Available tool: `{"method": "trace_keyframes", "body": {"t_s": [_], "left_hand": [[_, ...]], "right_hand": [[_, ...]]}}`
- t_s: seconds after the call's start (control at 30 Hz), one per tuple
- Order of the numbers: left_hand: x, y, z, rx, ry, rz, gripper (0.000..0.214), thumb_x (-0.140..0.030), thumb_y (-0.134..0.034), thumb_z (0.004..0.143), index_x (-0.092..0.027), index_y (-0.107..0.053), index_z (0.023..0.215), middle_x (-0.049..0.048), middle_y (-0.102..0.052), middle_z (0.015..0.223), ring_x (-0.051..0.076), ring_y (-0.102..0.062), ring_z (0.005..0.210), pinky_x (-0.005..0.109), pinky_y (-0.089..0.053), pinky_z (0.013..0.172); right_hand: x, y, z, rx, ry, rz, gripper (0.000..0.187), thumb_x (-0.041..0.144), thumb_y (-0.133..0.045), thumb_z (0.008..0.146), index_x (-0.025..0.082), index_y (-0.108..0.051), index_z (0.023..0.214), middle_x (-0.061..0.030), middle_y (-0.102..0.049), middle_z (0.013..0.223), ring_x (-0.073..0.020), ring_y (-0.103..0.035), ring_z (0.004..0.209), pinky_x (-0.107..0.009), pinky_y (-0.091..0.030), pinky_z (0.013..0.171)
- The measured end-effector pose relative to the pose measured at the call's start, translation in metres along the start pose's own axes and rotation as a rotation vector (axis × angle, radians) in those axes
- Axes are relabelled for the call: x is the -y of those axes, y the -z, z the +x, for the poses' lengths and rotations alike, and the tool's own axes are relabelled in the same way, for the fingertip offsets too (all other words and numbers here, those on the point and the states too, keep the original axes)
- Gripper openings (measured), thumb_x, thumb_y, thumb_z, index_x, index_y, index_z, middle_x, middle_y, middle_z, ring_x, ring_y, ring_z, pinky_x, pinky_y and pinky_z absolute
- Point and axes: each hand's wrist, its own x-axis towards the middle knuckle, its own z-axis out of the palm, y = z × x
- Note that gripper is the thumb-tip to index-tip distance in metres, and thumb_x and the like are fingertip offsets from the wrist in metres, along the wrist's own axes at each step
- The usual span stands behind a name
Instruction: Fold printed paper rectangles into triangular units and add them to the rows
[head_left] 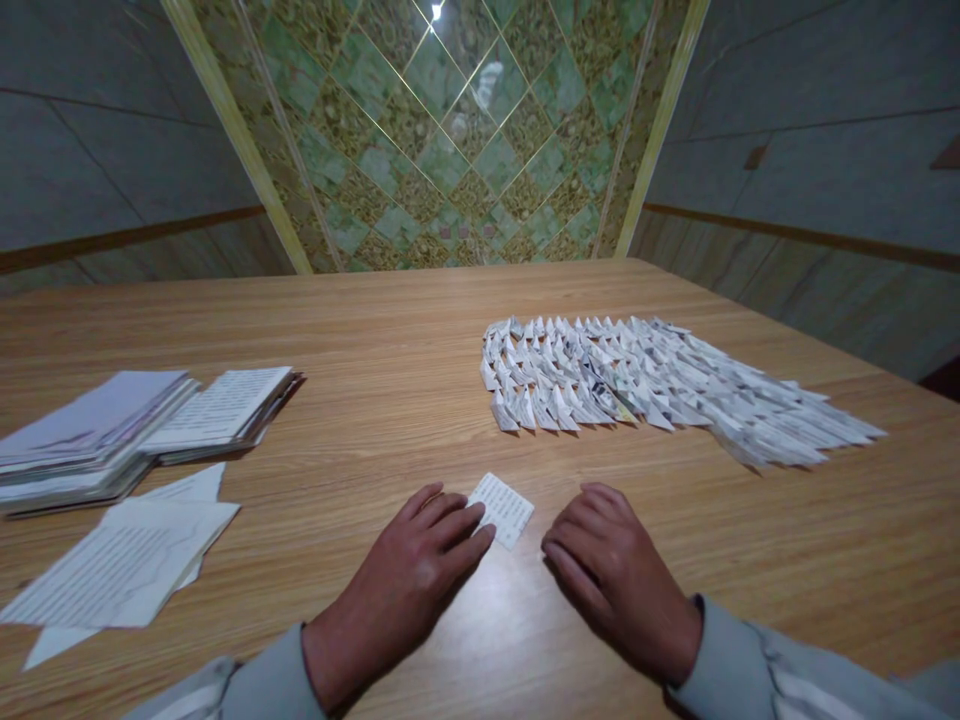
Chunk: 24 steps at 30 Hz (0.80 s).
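Observation:
A small square of folded printed paper [508,512] lies on the wooden table between my two hands. My left hand [424,550] has its fingers and thumb over the paper's left corner, keeping hold of it against the tabletop. Just right of the paper, apart from it, my right hand [607,555] rests on the table. Its fingers are curled in and pressed together, and I see nothing in them. The underside of both hands is hidden.
Rows of pointed folded paper pieces [562,375] fill the right side of the table [360,330]. At left are a stack of papers [90,420], a smaller printed stack [221,405] and loose printed sheets [124,560]. A tiled wall [450,140] stands behind.

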Motion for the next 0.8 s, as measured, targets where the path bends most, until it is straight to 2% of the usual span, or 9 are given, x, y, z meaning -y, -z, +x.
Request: {"method": "trace_keyframes", "body": {"t_s": [0.1,0.27,0.43,0.5,0.57,0.67,0.8], "left_hand": [[0.001,0.002,-0.001,0.034,0.009,-0.007,0.025,-0.02,-0.048,0.1,-0.024,-0.063,0.12,0.0085,-0.07,0.122,0.028,-0.062,0.107,0.054,-0.043,0.098],[0.003,0.0,-0.007,0.051,0.045,-0.025,0.029,-0.018,-0.047,0.1,-0.026,-0.062,0.123,0.0106,-0.066,0.13,0.03,-0.061,0.113,0.057,-0.043,0.099],[0.006,-0.002,0.002,-0.113,0.102,-0.08,0.029,-0.018,-0.049,0.099,-0.021,-0.06,0.125,0.0129,-0.067,0.13,0.027,-0.062,0.112,0.054,-0.043,0.102],[0.005,-0.001,0.011,-0.11,0.116,-0.098,0.036,-0.021,-0.053,0.097,-0.021,-0.055,0.132,0.0137,-0.063,0.135,0.029,-0.057,0.122,0.057,-0.036,0.109],[0.005,0.001,0.018,-0.047,0.102,-0.126,0.051,-0.024,-0.057,0.094,-0.021,-0.045,0.143,0.0146,-0.056,0.143,0.031,-0.048,0.133,0.062,-0.027,0.114],[0.005,0.002,0.023,0.015,0.079,-0.18,0.061,-0.021,-0.059,0.092,-0.02,-0.036,0.148,0.0146,-0.055,0.143,0.031,-0.043,0.137,0.065,-0.019,0.116],[0.007,0.001,0.02,-0.042,0.066,-0.187,0.045,-0.014,-0.056,0.093,-0.023,-0.048,0.136,0.0089,-0.067,0.117,0.024,-0.058,0.115,0.059,-0.02,0.117]], "right_hand": [[-0.004,0.002,0.019,0.023,-0.078,0.015,0.017,0.018,-0.055,0.096,0.019,-0.069,0.087,-0.0036,-0.066,0.082,-0.0203,-0.055,0.083,-0.038,-0.039,0.084],[-0.003,-0.007,0.048,0.089,-0.128,0.058,0.014,0.014,-0.06,0.092,0.019,-0.07,0.099,-0.0043,-0.07,0.089,-0.0212,-0.058,0.089,-0.034,-0.04,0.081],[-0.005,-0.021,0.054,-0.039,-0.219,0.219,0.025,0.005,-0.05,0.091,0.018,-0.069,0.1,-0.0051,-0.071,0.09,-0.0201,-0.061,0.087,-0.032,-0.043,0.079],[-0.008,-0.021,0.054,-0.083,-0.283,0.302,0.025,0.005,-0.048,0.09,0.018,-0.067,0.098,-0.0044,-0.07,0.084,-0.0195,-0.062,0.083,-0.032,-0.045,0.076],[-0.01,-0.018,0.054,-0.101,-0.327,0.402,0.022,0.007,-0.045,0.09,0.017,-0.065,0.096,-0.0025,-0.068,0.077,-0.0186,-0.062,0.077,-0.03,-0.046,0.073],[-0.01,-0.015,0.053,-0.083,-0.306,0.529,0.023,0.007,-0.042,0.091,0.017,-0.061,0.097,-0.0008,-0.067,0.076,-0.0171,-0.063,0.075,-0.029,-0.046,0.072],[-0.008,-0.018,0.049,0.01,-0.169,0.448,0.03,-0.001,-0.043,0.086,0.018,-0.062,0.099,-0.0012,-0.069,0.084,-0.0174,-0.061,0.083,-0.03,-0.042,0.078]]}}
